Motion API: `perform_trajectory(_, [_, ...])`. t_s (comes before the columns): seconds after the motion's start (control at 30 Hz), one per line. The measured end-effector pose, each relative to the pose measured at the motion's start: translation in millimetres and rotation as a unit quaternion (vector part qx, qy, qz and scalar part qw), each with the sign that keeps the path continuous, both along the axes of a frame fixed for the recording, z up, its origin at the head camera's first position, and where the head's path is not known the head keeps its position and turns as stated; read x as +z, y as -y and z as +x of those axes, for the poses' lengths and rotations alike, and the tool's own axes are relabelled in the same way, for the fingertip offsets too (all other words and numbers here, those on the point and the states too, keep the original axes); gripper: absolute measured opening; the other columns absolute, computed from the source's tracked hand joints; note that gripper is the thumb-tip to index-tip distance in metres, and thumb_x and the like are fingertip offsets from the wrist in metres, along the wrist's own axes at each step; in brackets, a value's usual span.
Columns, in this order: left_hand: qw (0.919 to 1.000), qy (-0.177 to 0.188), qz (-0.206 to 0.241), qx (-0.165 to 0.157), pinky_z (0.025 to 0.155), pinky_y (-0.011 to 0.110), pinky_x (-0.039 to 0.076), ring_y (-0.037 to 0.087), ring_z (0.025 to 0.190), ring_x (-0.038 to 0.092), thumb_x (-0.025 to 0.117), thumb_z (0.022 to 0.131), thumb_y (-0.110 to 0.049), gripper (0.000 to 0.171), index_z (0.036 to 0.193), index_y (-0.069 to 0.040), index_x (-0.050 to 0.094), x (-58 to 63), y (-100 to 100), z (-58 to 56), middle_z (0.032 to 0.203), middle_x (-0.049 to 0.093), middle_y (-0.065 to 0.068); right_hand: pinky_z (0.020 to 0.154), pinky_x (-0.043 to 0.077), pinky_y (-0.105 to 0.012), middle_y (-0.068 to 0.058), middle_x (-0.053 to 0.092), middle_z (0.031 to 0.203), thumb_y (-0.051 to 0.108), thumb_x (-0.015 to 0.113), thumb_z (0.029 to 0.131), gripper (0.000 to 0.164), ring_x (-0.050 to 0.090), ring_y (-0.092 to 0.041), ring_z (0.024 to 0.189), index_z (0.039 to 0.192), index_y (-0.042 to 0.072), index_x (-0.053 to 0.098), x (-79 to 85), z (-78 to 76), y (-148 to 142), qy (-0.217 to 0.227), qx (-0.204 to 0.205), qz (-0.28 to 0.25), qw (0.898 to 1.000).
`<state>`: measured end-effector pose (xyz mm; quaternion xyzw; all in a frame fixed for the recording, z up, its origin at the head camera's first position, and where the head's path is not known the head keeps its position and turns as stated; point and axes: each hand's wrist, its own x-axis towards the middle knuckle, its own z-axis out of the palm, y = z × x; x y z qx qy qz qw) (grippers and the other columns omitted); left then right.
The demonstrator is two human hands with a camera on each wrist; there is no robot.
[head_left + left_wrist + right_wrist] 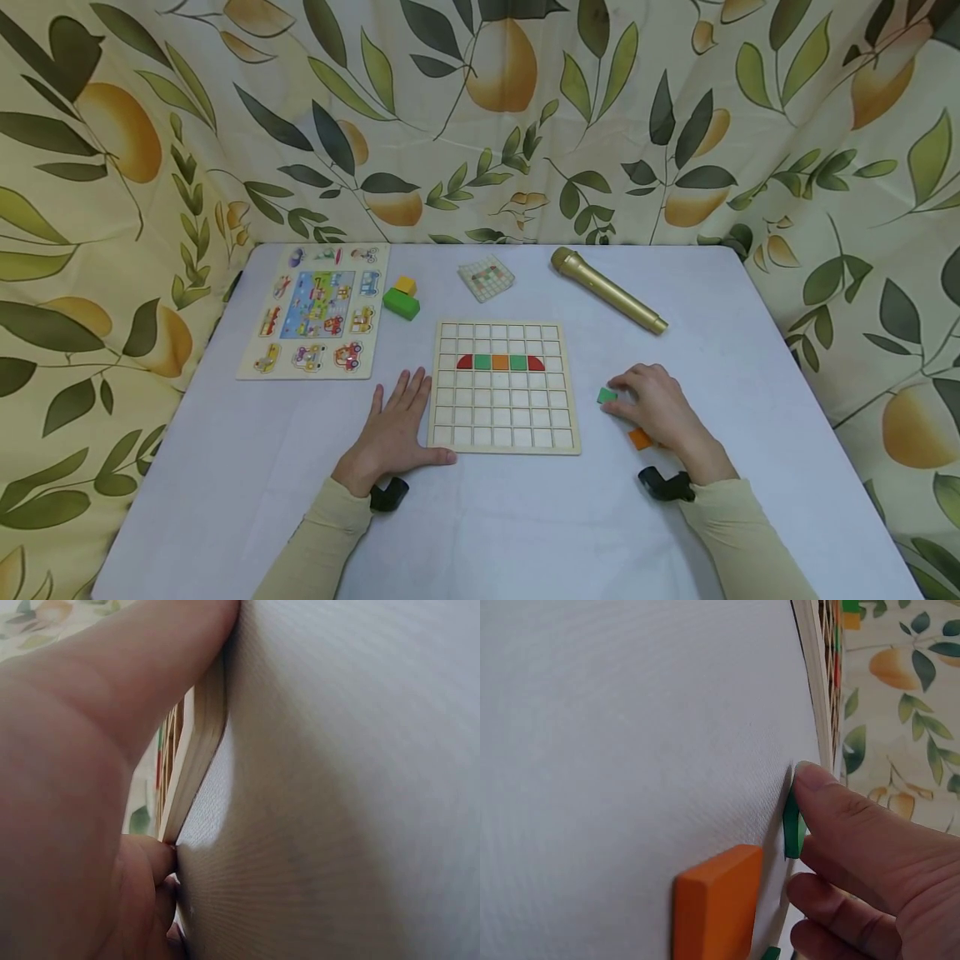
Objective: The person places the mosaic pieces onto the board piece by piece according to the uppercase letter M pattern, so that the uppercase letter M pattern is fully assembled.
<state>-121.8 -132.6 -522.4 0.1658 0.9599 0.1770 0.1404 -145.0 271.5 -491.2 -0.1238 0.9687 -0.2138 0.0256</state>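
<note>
A wooden grid board [498, 451] lies mid-table with a row of coloured tiles across it: red rounded ends, green squares and an orange square [500, 362] at the centre. Flat on the cloth, my left hand [390, 433] spreads its fingers along the board's left edge, its thumb at the near-left corner. To the right of the board, my right hand [660, 408] pinches a green square tile [607, 397] between thumb and fingers, at the table surface. Close under that hand sits an orange tile [640, 439]; another green piece [771, 953] shows partly in the right wrist view.
A vehicle picture puzzle board [255, 362] lies at the back left, beside green [402, 304] and yellow [406, 286] blocks. Behind the grid board lies a small patterned card [487, 277]. A gold microphone [609, 290] rests at the back right. Leaf-print curtains surround the table.
</note>
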Motion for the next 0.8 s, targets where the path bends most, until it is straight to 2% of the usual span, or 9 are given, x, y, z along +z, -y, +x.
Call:
perform_trajectory(0.47, [1.0, -0.002, -0.003, 0.0, 0.112, 0.058, -0.005, 0.028, 0.147, -0.005, 0.068, 0.067, -0.077, 0.126, 0.156, -0.004, 0.016, 0.1, -0.2, 0.3, 0.162, 0.006, 0.01, 0.078, 0.044, -0.049, -0.01, 0.066, 0.093, 0.018, 0.083, 0.079, 0.028, 0.055, -0.034, 0.091, 0.097, -0.001, 0.074, -4.7, 1.2, 3.0, -0.025, 0.007, 0.007, 1.0])
perform_trajectory(0.8, [1.0, -0.004, 0.003, 0.0, 0.112, 0.058, -0.006, 0.028, 0.147, -0.005, 0.069, 0.067, -0.076, 0.126, 0.156, -0.004, 0.016, -0.6, 0.2, 0.6, 0.162, 0.006, 0.01, 0.076, 0.044, -0.05, -0.01, 0.066, 0.092, 0.016, 0.081, 0.081, 0.025, 0.055, -0.035, 0.092, 0.098, -0.001, 0.073, -6.5, 1.4, 4.6, -0.037, 0.01, 0.019, 0.999])
